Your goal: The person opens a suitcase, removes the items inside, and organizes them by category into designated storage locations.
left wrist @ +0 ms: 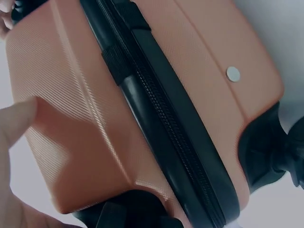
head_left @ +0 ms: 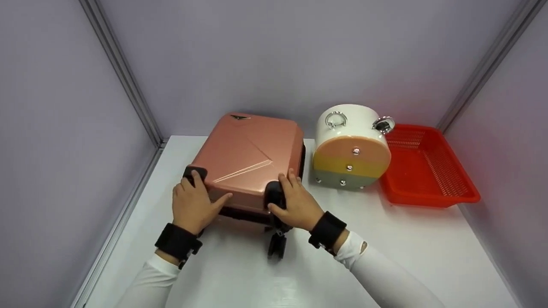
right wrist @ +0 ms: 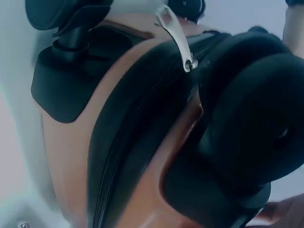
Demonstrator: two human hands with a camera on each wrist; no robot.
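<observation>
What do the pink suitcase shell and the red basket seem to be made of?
Pink hard-shell suitcase: likely rigid moulded plastic with a satin sheen; fine ribbed texture and sharp creases show. Red rectangular mesh basket: apparently glossy moulded plastic, with perforated walls.

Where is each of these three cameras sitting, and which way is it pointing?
Head: worn on the person's head, facing forward and down at the white table and the pink hard-shell suitcase; both hands, the left hand and the right hand, show with white sleeves.
Left wrist: close against the suitcase's side, looking along its black zipper; a fingertip shows.
Right wrist: low at the suitcase's corner, looking at a black wheel and the zipper's silver pull.
Shared: all three views show the suitcase.
</observation>
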